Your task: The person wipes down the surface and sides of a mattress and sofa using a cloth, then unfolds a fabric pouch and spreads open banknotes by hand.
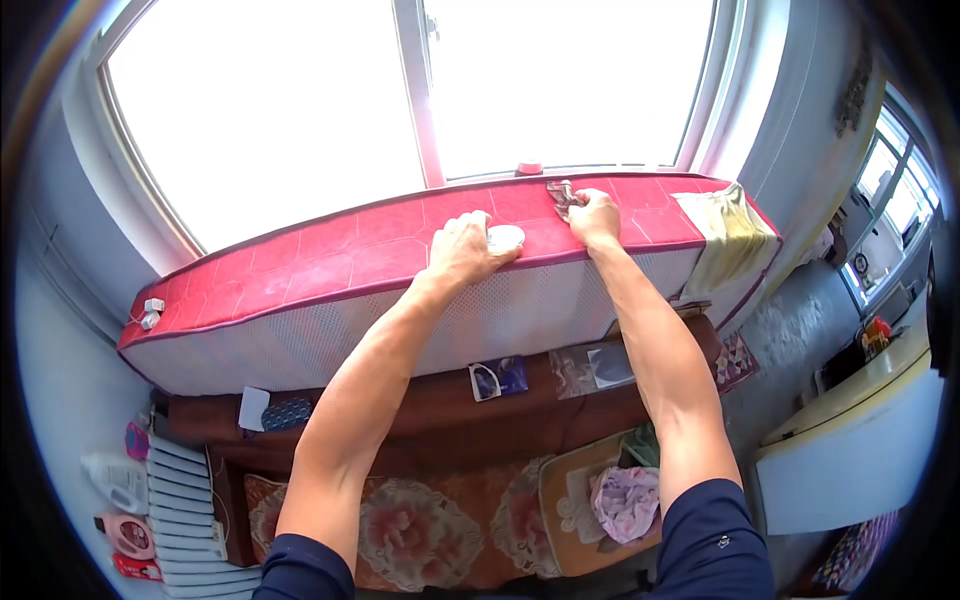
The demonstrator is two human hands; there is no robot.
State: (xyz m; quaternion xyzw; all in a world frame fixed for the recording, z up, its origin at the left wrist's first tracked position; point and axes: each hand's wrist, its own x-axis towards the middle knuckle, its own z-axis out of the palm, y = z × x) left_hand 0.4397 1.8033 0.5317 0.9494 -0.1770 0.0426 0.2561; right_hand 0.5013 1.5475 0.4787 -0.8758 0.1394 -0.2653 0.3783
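Note:
My left hand [462, 248] is closed round a small round white container [506, 239] at the front edge of the red quilted cover [370, 240]. Whether the container has a lid on cannot be made out. To its right, my right hand [597, 217] pinches a crumpled grey-brown cloth [563, 198] just over the same cover. Behind the hands, against the window frame, stands a small red round object [528, 168]. A yellowish cloth [735, 225] is draped over the cover's right end.
Two small white cubes [151, 312] lie at the cover's left end. Below are a dark blue packet [498, 379], a clear plastic bag [580, 370], and a stool [560, 505] bearing pink fabric [627, 502]. Bottles [118, 480] stand by the radiator [185, 510] at left.

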